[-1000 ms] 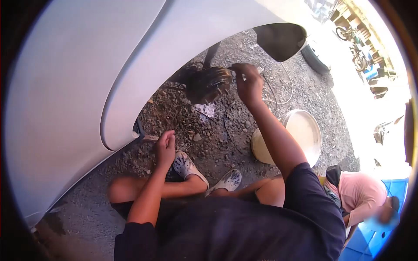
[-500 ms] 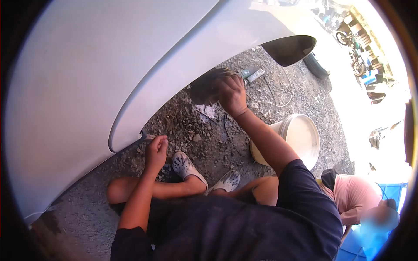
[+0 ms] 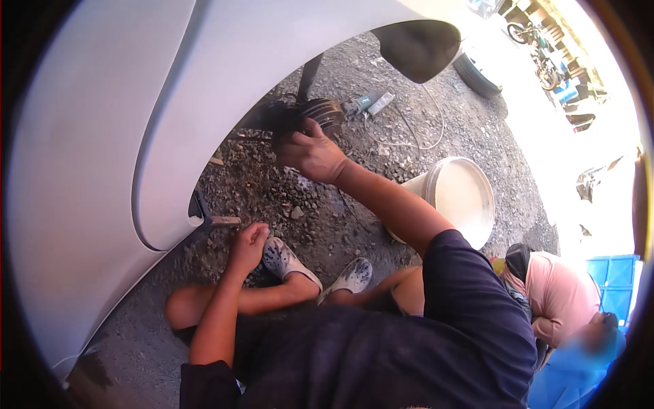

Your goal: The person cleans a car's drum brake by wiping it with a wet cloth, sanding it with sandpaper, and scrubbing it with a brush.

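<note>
In the wheel arch of a white car body (image 3: 88, 136), a dark ribbed brake drum (image 3: 324, 114) shows on its axle. My right hand (image 3: 312, 155) is against the near side of the drum, fingers curled; what they grip is hidden in shadow. Lower down, my left hand (image 3: 246, 249) is closed above my knee, its fingertips pressed together. Anything inside it is too small to make out. Close to that hand, a short wooden piece (image 3: 225, 221) sticks out from under the car's lower edge.
A white bucket (image 3: 460, 198) stands right of my right arm. Beyond the drum, a grey-and-teal corded tool (image 3: 368, 102) lies on gravel (image 3: 402, 75). A tyre (image 3: 477, 73) lies farther off. Another person in a pink top (image 3: 560, 293) bends at lower right near blue containers (image 3: 610, 276).
My right hand has moved left and down across the drum, uncovering its ribbed side. My left hand stays closed near the same place. The view has shifted, showing more of the wheel arch.
</note>
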Demonstrator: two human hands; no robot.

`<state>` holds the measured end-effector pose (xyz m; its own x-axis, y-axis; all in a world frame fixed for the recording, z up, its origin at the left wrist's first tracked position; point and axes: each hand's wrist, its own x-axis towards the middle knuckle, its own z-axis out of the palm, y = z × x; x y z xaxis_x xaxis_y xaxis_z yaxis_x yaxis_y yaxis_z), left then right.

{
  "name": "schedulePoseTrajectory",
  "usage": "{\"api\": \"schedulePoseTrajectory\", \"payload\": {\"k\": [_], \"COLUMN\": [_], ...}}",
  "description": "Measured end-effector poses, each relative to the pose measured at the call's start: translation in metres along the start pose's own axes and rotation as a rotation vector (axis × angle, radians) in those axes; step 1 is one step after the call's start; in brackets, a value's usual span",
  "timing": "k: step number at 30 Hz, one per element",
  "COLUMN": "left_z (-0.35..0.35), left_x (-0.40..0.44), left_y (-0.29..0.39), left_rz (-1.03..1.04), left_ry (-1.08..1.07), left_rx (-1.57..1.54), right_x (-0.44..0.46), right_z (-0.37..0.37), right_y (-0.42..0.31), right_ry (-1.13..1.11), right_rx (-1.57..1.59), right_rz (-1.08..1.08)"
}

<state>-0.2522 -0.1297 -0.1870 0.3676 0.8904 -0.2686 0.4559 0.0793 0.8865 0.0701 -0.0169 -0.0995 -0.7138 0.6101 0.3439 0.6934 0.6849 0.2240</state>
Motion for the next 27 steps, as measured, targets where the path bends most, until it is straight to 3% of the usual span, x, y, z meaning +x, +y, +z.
{"api": "schedulePoseTrajectory", "payload": {"k": [2, 4, 6, 8, 10, 12, 13, 15, 19, 23, 27], "left_z": [-0.003, -0.002, -0.006, 0.0, 0.013, 0.03, 0.038, 0.044, 0.051, 0.052, 0.049], "left_x": [-0.004, -0.015, -0.021, -0.014, -0.009, 0.011, 0.016, 0.026, 0.049, 0.061, 0.07], "left_y": [0.004, -0.001, -0.005, -0.013, -0.004, 0.045, 0.069, 0.108, 0.141, 0.149, 0.141], "left_rz": [0.017, 0.029, -0.063, -0.055, -0.05, 0.047, 0.12, 0.189, 0.379, 0.321, 0.124], "left_ry": [0.047, 0.088, 0.105, 0.074, -0.103, -0.025, 0.077, 0.132, 0.185, 0.141, -0.037], "left_rx": [-0.076, -0.15, -0.016, 0.087, -0.007, -0.157, -0.341, -0.34, -0.358, -0.175, -0.652], "right_x": [-0.01, -0.017, -0.037, -0.024, -0.007, 0.002, 0.003, 0.002, -0.008, -0.024, -0.051], "right_z": [-0.011, -0.019, -0.007, -0.019, -0.036, -0.036, -0.034, -0.031, -0.03, -0.037, -0.044], "right_y": [0.01, 0.022, 0.029, -0.001, -0.05, -0.079, -0.082, -0.087, -0.09, -0.086, -0.077], "right_ry": [0.196, 0.401, 0.319, 0.401, 0.473, 0.485, 0.5, 0.589, 0.603, 0.593, 0.496], "right_rx": [-0.069, 0.031, 0.097, 0.086, 0.169, 0.904, 0.901, 1.761, 1.856, 1.861, 1.921], "right_rz": [0.066, 0.39, 0.497, 0.311, 0.305, 0.92, 0.934, 1.403, 1.387, 1.324, 1.308]}}
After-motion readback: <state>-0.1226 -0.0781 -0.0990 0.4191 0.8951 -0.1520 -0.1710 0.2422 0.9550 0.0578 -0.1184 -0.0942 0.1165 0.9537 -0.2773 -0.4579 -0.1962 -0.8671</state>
